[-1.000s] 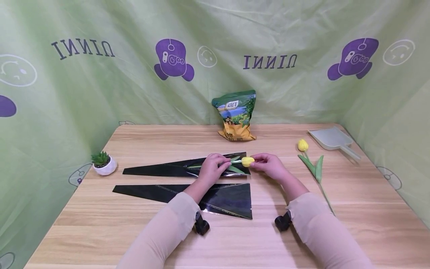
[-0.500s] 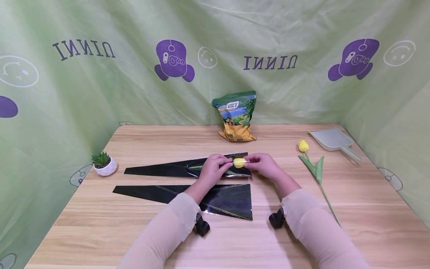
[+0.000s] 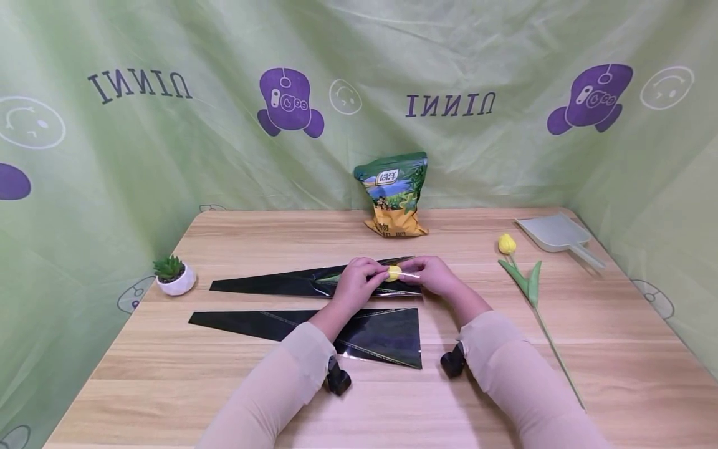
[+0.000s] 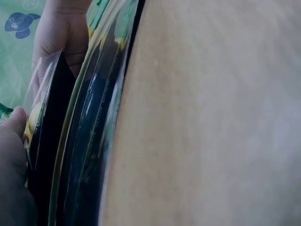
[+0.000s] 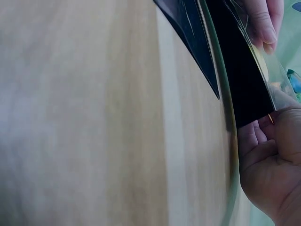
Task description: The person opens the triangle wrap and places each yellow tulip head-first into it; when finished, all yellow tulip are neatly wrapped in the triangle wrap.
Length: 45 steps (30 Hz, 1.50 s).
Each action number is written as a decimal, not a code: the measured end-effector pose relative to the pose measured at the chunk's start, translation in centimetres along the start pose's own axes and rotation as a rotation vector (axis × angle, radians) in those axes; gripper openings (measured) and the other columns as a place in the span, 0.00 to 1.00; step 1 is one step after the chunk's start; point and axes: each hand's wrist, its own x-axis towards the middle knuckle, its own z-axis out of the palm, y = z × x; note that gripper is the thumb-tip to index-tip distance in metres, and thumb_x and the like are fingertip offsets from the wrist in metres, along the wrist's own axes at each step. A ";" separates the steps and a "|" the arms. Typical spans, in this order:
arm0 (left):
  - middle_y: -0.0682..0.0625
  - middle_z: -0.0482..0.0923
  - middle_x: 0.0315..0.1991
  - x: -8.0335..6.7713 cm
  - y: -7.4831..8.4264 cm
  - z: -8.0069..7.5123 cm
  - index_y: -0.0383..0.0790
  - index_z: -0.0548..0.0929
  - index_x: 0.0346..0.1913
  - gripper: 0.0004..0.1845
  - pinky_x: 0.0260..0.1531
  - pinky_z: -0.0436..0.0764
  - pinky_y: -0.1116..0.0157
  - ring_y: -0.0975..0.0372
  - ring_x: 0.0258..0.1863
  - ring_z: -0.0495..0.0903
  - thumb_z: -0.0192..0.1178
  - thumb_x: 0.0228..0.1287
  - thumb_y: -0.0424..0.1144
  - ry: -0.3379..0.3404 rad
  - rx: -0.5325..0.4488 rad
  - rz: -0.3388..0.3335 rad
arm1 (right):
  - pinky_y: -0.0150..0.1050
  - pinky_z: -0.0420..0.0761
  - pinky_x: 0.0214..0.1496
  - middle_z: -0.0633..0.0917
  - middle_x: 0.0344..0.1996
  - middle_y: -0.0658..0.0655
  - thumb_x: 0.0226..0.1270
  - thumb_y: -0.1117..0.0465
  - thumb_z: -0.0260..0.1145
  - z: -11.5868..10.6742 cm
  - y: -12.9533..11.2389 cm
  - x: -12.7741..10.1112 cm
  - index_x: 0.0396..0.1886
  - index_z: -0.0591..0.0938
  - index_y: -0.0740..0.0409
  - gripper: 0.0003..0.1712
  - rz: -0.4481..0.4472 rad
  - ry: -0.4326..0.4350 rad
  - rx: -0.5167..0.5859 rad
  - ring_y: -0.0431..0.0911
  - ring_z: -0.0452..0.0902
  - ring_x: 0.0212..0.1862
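Note:
A yellow tulip lies in a long tapered flower sleeve, black-backed with a clear front. Its head is near the wide right end; hands hide part of it. My left hand pinches the clear film beside the bloom, and its thumb shows in the left wrist view. With my right hand I grip the sleeve's wide end; the right wrist view shows fingers behind the black sheet. A second black sleeve lies flat, nearer me. Off to the right lies another yellow tulip with green leaves.
A colourful standing bag is at the back of the wooden table. The small potted succulent sits by the left edge. At the back right lies a grey dustpan. Green printed cloth hangs around the table.
The tulip head has shifted left, farther into the sleeve from its wide end. My right hand followed it left, while my left hand stayed almost in place.

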 end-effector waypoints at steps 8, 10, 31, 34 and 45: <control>0.48 0.86 0.39 -0.1 -0.1 0.0 0.41 0.90 0.44 0.10 0.51 0.80 0.58 0.55 0.46 0.81 0.66 0.63 0.41 -0.008 0.001 -0.010 | 0.28 0.80 0.50 0.84 0.53 0.67 0.64 0.62 0.69 0.5 -0.1 0.1 0.56 0.80 0.70 0.23 -0.006 -0.019 0.033 0.47 0.82 0.51; 0.48 0.86 0.39 -0.1 -0.1 0.0 0.41 0.90 0.44 0.10 0.52 0.79 0.59 0.55 0.46 0.81 0.66 0.63 0.41 -0.008 0.002 -0.010 | 0.29 0.80 0.51 0.84 0.53 0.67 0.64 0.62 0.69 0.5 0.0 0.1 0.57 0.80 0.69 0.23 -0.002 -0.019 0.037 0.49 0.82 0.52; 0.48 0.86 0.42 -0.2 -0.3 0.0 0.41 0.89 0.45 0.11 0.53 0.79 0.58 0.54 0.48 0.81 0.67 0.62 0.41 -0.019 0.004 -0.004 | 0.26 0.82 0.43 0.82 0.52 0.71 0.64 0.66 0.68 -0.9 0.2 -1.1 0.61 0.76 0.70 0.26 0.023 0.013 0.114 0.35 0.80 0.39; 0.46 0.85 0.43 -0.3 -0.2 -0.1 0.39 0.88 0.46 0.13 0.54 0.78 0.57 0.53 0.49 0.80 0.67 0.62 0.41 -0.025 0.012 -0.002 | 0.29 0.84 0.44 0.82 0.52 0.71 0.65 0.66 0.67 -1.7 0.0 -1.7 0.61 0.75 0.70 0.26 0.039 0.016 0.119 0.34 0.80 0.38; 0.44 0.81 0.51 -1.8 0.0 -1.7 0.37 0.85 0.52 0.17 0.58 0.76 0.52 0.50 0.56 0.76 0.65 0.64 0.42 -0.090 0.001 -0.014 | 0.31 0.82 0.47 0.81 0.53 0.66 0.69 0.56 0.65 -6.0 0.6 -4.7 0.63 0.75 0.65 0.27 0.034 0.048 -0.053 0.44 0.79 0.47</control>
